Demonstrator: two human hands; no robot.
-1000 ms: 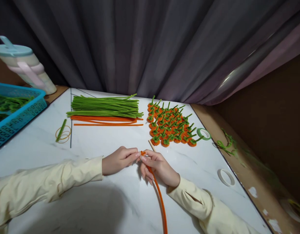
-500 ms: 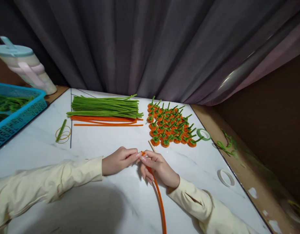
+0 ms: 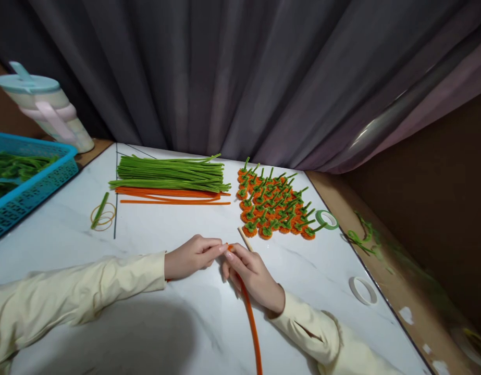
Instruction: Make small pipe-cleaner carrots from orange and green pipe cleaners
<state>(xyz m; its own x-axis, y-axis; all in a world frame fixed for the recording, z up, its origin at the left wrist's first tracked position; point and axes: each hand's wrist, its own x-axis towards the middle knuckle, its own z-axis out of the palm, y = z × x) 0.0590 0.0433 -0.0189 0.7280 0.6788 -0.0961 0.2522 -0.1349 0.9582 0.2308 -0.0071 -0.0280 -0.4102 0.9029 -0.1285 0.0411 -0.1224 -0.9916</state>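
Hands: left hand (image 3: 191, 256), right hand (image 3: 251, 275) pinch orange pipe cleaner (image 3: 251, 325) tip between fingertips | stem trails toward wearer

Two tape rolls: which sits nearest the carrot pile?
The green roll, right beside the carrot pile; the white roll lies well apart, nearer the camera.

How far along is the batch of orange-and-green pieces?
Done: a dense cluster of finished pieces, orange coils with green stems, sits at the back. In hand: the left hand and right hand pinch the tip of one orange pipe cleaner by a stick; most of it trails uncoiled. Left: a few loose orange lengths and a big green pile.
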